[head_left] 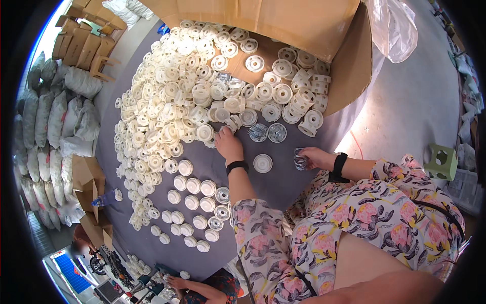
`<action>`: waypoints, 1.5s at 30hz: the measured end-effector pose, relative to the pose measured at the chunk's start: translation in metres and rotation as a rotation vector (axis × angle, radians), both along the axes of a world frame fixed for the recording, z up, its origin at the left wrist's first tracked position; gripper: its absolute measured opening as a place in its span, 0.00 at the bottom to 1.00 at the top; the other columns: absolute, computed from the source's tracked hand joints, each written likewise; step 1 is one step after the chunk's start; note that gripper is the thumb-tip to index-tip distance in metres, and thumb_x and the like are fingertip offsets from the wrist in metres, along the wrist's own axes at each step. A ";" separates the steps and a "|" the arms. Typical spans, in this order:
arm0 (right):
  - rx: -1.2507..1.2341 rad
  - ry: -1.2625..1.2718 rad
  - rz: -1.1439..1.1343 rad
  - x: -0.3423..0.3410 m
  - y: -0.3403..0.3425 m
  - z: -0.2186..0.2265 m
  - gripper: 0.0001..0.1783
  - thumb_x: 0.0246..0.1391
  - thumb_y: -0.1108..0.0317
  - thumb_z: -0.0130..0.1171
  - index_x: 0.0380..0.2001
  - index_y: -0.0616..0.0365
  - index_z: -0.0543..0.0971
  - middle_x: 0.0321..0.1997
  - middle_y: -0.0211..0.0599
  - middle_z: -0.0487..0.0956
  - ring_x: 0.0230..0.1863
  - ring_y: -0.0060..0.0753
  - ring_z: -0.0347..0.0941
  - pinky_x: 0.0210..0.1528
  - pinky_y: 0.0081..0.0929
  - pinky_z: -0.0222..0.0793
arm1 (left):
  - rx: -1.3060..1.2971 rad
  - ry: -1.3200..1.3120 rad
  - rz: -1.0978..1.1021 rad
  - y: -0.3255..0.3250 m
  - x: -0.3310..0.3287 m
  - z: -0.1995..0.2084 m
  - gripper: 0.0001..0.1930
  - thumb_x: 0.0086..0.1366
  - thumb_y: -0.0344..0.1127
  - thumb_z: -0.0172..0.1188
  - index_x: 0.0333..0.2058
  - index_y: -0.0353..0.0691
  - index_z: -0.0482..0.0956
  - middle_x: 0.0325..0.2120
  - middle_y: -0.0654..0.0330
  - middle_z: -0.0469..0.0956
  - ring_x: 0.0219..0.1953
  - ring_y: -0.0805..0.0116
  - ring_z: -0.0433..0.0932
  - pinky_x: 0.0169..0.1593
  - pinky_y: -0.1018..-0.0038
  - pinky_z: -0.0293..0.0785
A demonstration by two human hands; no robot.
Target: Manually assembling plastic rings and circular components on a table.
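Your right hand (315, 158) is pinching a small bundle of wire rings (300, 161) between fingers and thumb, holding it just above the grey cloth (212, 253) near your knee. Your left hand (229, 144) is reaching forward with fingers curled down onto a white plastic wheel (226, 124) at the near edge of the big heap of wheels (177, 96); whether it is already gripping that piece or only touching it, I cannot tell. A single white wheel (262, 163) is lying flat between your two hands, and two shiny metal discs (267, 133) are resting just beyond it. To do this well, I judge you should be taking one wheel cleanly off the heap's edge rather than dragging several down, and keeping the rings pinched firmly so none are slipping loose. To your left, finished capped wheels (195, 202) are standing in neat rows close to your left forearm, so you are working with little room on that side; the open patch of cloth between your hands is the freest space. The cardboard box (349, 76) is lying open beyond the heap, its flap edge near the discs. Sacks (55, 111) are lining the far left, and another person's hand (177, 281) is working at the lower edge.
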State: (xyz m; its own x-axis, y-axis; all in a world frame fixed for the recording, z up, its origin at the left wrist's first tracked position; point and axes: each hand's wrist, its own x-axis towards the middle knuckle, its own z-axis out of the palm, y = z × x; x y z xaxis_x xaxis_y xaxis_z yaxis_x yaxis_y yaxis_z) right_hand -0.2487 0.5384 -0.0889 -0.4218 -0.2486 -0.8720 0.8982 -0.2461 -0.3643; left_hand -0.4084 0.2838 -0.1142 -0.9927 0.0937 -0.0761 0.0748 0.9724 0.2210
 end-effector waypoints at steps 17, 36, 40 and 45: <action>-0.048 -0.025 0.098 -0.018 -0.006 -0.036 0.10 0.55 0.57 0.49 0.37 0.46 0.73 0.30 0.25 0.77 0.27 0.24 0.74 0.26 0.21 0.66 | 0.314 0.089 0.488 0.000 0.231 0.034 0.25 0.56 0.36 0.61 0.52 0.37 0.69 0.45 0.44 0.69 0.48 0.46 0.67 0.54 0.59 0.64; 0.074 0.059 0.054 0.017 -0.063 -0.030 0.08 0.58 0.59 0.44 0.36 0.48 0.70 0.32 0.33 0.80 0.30 0.23 0.78 0.22 0.17 0.66 | 0.023 -0.031 0.707 -0.235 0.258 0.037 0.25 0.47 0.35 0.67 0.46 0.35 0.75 0.41 0.48 0.72 0.44 0.50 0.72 0.46 0.60 0.69; 0.066 0.073 0.122 -0.002 -0.082 -0.018 0.10 0.57 0.59 0.43 0.34 0.50 0.71 0.30 0.36 0.81 0.28 0.24 0.78 0.19 0.17 0.65 | -0.062 -0.164 0.650 -0.242 0.262 0.054 0.26 0.44 0.38 0.68 0.45 0.37 0.76 0.40 0.49 0.72 0.44 0.50 0.72 0.46 0.59 0.69; 0.140 0.065 -0.016 0.008 -0.039 -0.030 0.13 0.56 0.58 0.44 0.36 0.54 0.72 0.26 0.40 0.81 0.13 0.22 0.68 0.13 0.18 0.58 | 0.142 0.172 0.489 -0.188 0.196 0.064 0.23 0.47 0.36 0.66 0.43 0.34 0.74 0.34 0.50 0.71 0.37 0.51 0.72 0.41 0.59 0.68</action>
State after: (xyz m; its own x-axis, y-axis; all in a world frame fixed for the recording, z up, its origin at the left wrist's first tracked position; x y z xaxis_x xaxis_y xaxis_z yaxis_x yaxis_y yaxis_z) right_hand -0.2410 0.4993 -0.1189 -0.4811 -0.1194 -0.8685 0.8681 -0.2031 -0.4529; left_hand -0.2127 0.0957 -0.0498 -0.9199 -0.3856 0.0715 -0.3329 0.8642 0.3774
